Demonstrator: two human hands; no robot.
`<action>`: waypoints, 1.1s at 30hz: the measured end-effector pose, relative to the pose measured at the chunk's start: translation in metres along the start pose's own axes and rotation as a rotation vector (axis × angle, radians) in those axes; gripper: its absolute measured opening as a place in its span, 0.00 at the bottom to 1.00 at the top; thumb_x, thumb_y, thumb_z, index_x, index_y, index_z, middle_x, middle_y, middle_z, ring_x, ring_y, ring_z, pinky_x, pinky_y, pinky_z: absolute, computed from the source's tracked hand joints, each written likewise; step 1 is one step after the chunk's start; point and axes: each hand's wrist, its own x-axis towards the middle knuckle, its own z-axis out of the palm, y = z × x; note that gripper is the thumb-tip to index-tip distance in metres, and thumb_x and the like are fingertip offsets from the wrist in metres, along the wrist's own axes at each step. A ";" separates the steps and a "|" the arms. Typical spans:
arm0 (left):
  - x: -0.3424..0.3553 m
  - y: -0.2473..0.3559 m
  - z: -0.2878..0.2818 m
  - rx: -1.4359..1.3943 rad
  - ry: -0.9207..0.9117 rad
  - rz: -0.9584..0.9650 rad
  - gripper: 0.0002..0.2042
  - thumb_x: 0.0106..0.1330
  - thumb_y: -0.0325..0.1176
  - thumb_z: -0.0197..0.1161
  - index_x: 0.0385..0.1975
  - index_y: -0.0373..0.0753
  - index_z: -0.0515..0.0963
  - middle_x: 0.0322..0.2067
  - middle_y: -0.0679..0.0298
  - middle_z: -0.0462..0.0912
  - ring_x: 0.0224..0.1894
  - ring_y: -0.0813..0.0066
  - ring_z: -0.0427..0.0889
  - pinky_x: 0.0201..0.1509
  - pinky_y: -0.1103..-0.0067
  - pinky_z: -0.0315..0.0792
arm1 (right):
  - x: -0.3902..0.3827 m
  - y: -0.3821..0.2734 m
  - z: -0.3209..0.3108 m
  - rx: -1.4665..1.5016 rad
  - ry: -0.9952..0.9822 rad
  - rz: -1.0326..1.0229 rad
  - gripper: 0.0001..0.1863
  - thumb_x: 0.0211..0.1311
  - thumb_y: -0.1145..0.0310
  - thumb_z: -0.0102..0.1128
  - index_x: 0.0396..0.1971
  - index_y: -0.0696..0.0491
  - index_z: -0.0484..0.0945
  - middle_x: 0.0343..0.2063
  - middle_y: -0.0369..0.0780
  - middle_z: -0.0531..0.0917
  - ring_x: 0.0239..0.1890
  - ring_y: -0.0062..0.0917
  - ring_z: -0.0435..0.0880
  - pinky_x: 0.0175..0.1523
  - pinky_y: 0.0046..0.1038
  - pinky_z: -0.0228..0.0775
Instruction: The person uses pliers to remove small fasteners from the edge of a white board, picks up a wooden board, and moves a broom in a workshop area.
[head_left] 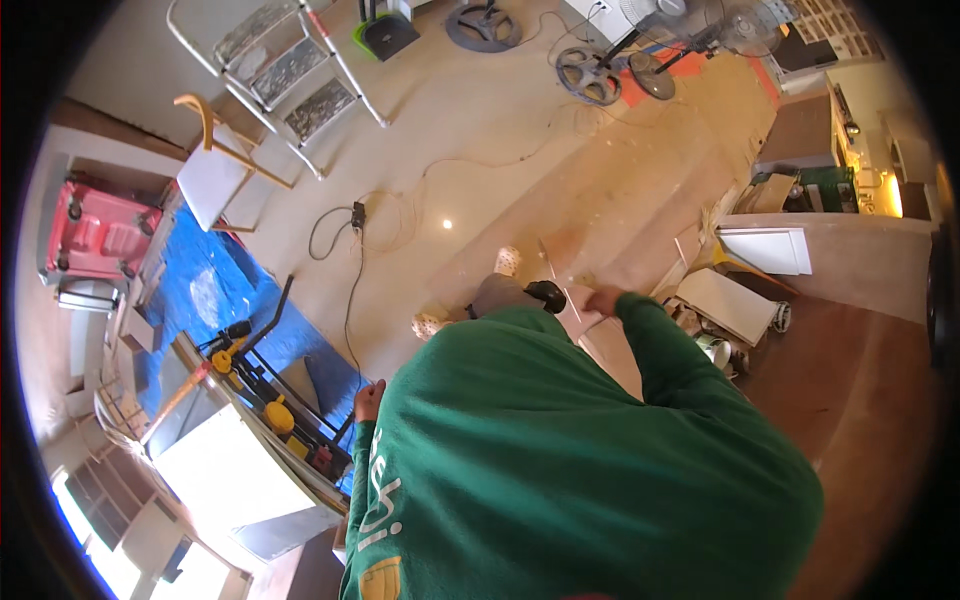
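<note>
Can't really tell the grip on either hand tbh, released or clenched: left hand [369,400] down beside one green long-sleeved top [560,400], right hand [603,300] just beside one thin white strip [573,304] and near one glossy black object [545,294]. Close by, two feet in pale spotted footwear [508,262]. Off left, one crinkled blue plastic sheet [240,275]. Farther out, one small black box with cords [358,214], one white-seated wooden chair [212,185], one three-step metal ladder [288,76]. Way back, three round black stand bases [484,30].
</note>
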 end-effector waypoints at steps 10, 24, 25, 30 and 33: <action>0.016 0.099 0.051 -0.053 0.309 0.105 0.20 0.65 0.45 0.70 0.22 0.33 0.79 0.16 0.61 0.79 0.21 0.76 0.73 0.28 0.71 0.70 | 0.043 -0.113 -0.251 0.401 0.529 -0.349 0.27 0.66 0.48 0.66 0.53 0.54 0.82 0.45 0.46 0.87 0.48 0.35 0.87 0.56 0.36 0.78; 0.207 0.539 0.221 0.259 -0.118 0.276 0.12 0.72 0.25 0.51 0.54 0.39 0.71 0.33 0.54 0.79 0.34 0.62 0.81 0.42 0.70 0.76 | 0.005 0.055 -0.269 0.994 0.528 -0.241 0.29 0.62 0.50 0.72 0.56 0.54 0.80 0.47 0.43 0.85 0.45 0.33 0.84 0.53 0.32 0.77; 0.239 0.558 0.225 0.447 -0.033 0.814 0.13 0.73 0.26 0.54 0.55 0.39 0.72 0.35 0.54 0.81 0.32 0.64 0.82 0.40 0.71 0.77 | -0.001 0.043 -0.298 1.000 0.559 -0.332 0.31 0.61 0.51 0.72 0.59 0.54 0.78 0.50 0.43 0.84 0.47 0.34 0.84 0.54 0.33 0.77; 0.291 0.755 0.395 -0.007 -0.717 0.615 0.14 0.75 0.26 0.58 0.56 0.35 0.68 0.42 0.60 0.80 0.46 0.73 0.80 0.52 0.75 0.77 | 0.023 0.053 -0.385 0.895 1.082 -0.603 0.37 0.61 0.58 0.74 0.67 0.54 0.70 0.59 0.45 0.79 0.57 0.36 0.80 0.59 0.34 0.76; 0.312 0.815 0.498 -0.193 -1.058 0.410 0.14 0.72 0.29 0.62 0.54 0.36 0.71 0.43 0.56 0.82 0.45 0.69 0.83 0.49 0.73 0.78 | 0.065 0.070 -0.423 1.592 0.766 -0.641 0.35 0.60 0.63 0.73 0.66 0.54 0.71 0.59 0.44 0.79 0.61 0.35 0.79 0.61 0.36 0.75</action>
